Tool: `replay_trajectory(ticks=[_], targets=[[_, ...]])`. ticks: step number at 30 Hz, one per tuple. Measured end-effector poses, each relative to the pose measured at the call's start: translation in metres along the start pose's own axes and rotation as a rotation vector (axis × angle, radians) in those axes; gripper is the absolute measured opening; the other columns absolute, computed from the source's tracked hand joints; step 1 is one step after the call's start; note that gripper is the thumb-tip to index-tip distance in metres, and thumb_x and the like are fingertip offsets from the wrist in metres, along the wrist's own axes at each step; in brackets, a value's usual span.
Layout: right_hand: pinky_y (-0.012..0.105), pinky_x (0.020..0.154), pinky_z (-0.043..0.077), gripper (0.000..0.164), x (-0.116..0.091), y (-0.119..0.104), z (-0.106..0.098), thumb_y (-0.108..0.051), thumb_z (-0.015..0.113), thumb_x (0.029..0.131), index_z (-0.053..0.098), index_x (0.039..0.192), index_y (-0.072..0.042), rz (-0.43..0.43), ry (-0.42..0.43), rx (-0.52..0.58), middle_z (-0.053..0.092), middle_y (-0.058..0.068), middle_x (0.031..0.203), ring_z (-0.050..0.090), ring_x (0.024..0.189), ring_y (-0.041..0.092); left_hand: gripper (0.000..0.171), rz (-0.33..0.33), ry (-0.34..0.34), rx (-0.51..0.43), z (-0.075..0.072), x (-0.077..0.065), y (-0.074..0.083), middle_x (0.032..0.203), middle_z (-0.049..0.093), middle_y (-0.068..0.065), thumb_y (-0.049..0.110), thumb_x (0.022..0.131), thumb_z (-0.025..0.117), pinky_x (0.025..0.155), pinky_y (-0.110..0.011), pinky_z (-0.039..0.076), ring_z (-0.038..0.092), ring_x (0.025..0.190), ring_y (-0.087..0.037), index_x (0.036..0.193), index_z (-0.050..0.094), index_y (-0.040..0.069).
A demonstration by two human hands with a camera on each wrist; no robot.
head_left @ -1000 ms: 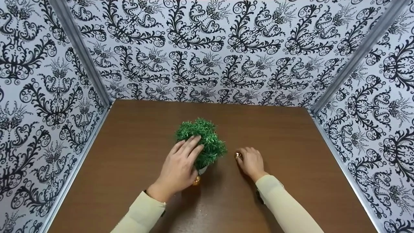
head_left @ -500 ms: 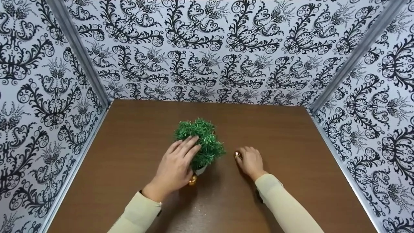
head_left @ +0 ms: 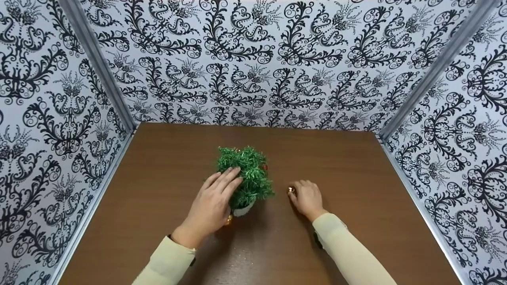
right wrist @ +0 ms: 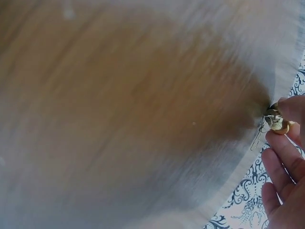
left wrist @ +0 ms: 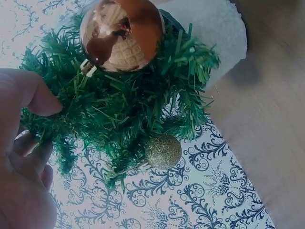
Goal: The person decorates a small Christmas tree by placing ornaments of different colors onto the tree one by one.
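My left hand (head_left: 210,206) grips the branches of a small artificial Christmas tree (head_left: 251,176) with a white base (head_left: 242,209). Thumb and fingers reach into the green tinsel in the left wrist view. There a shiny copper-coloured bauble (left wrist: 123,36) hangs near the base (left wrist: 214,38), with a glittery gold ball (left wrist: 163,151) lower down. A red ornament (head_left: 265,167) shows at the tree's right side. To the right, just above or on the table, my right hand (head_left: 309,198) pinches a small shiny gold bauble (right wrist: 276,120) between thumb and fingers.
The brown wooden table (head_left: 336,158) lies under both hands. Walls with black-and-white scroll pattern (head_left: 253,59) enclose it at the back and both sides, with grey metal strips (head_left: 412,97) at the corners.
My left hand has shifted slightly left and turned the tree. The red ornament and more of the white base have come into sight. My right hand has hardly moved.
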State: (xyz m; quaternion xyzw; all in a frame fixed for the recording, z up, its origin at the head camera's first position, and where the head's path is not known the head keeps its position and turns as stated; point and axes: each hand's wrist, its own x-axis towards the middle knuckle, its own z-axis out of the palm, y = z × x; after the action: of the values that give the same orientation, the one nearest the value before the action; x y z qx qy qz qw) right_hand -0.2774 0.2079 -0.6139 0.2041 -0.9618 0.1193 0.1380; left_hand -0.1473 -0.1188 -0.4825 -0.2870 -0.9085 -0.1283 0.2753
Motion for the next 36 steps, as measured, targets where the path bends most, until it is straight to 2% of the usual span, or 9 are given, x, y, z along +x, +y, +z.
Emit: replay_trajectory(ticks=[6, 19, 26, 33, 36], targets=[[0.051, 0.095, 0.045, 0.027, 0.000, -0.001, -0.001, -0.025, 0.074, 0.090, 0.071, 0.114, -0.014, -0.010, 0.008, 0.015, 0.069, 0.005, 0.106, 0.062, 0.099, 0.029, 0.068, -0.002, 0.016, -0.013, -0.001, 0.000, 0.002, 0.155, 0.039, -0.010, -0.007, 0.072, 0.066, 0.114, -0.045, 0.028, 0.036, 0.142, -0.025, 0.139, 0.054, 0.004], [0.051, 0.093, 0.046, 0.024, 0.002, 0.001, -0.002, -0.024, 0.075, 0.089, 0.071, 0.111, -0.013, -0.011, -0.009, -0.001, 0.069, 0.006, 0.103, 0.063, 0.097, 0.030, 0.062, 0.002, 0.032, -0.002, 0.002, -0.001, 0.003, 0.155, 0.040, -0.011, -0.004, 0.076, 0.064, 0.114, -0.045, 0.028, 0.038, 0.141, -0.026, 0.137, 0.055, 0.004], [0.052, 0.093, 0.045, 0.026, 0.002, -0.002, -0.005, -0.023, 0.077, 0.088, 0.072, 0.112, -0.013, 0.001, -0.017, 0.004, 0.069, 0.006, 0.104, 0.062, 0.098, 0.031, 0.064, 0.010, 0.006, 0.023, 0.000, 0.000, 0.004, 0.157, 0.037, -0.011, -0.003, 0.076, 0.063, 0.113, -0.046, 0.030, 0.036, 0.142, -0.026, 0.138, 0.054, 0.004], [0.052, 0.095, 0.044, 0.025, 0.001, -0.006, -0.022, -0.024, 0.076, 0.088, 0.071, 0.111, -0.016, 0.011, -0.022, 0.073, 0.069, 0.003, 0.103, 0.062, 0.098, 0.029, 0.063, 0.012, 0.013, 0.038, 0.000, 0.000, 0.004, 0.156, 0.038, -0.011, -0.002, 0.076, 0.060, 0.113, -0.046, 0.030, 0.038, 0.141, -0.026, 0.138, 0.054, 0.004], [0.050, 0.093, 0.045, 0.022, -0.001, -0.014, -0.040, -0.026, 0.076, 0.088, 0.071, 0.109, -0.018, 0.043, -0.004, 0.173, 0.069, 0.000, 0.101, 0.063, 0.096, 0.025, 0.064, 0.018, 0.028, 0.040, -0.001, 0.000, 0.003, 0.155, 0.040, -0.011, -0.001, 0.075, 0.063, 0.112, -0.046, 0.031, 0.039, 0.141, -0.027, 0.138, 0.054, 0.004]])
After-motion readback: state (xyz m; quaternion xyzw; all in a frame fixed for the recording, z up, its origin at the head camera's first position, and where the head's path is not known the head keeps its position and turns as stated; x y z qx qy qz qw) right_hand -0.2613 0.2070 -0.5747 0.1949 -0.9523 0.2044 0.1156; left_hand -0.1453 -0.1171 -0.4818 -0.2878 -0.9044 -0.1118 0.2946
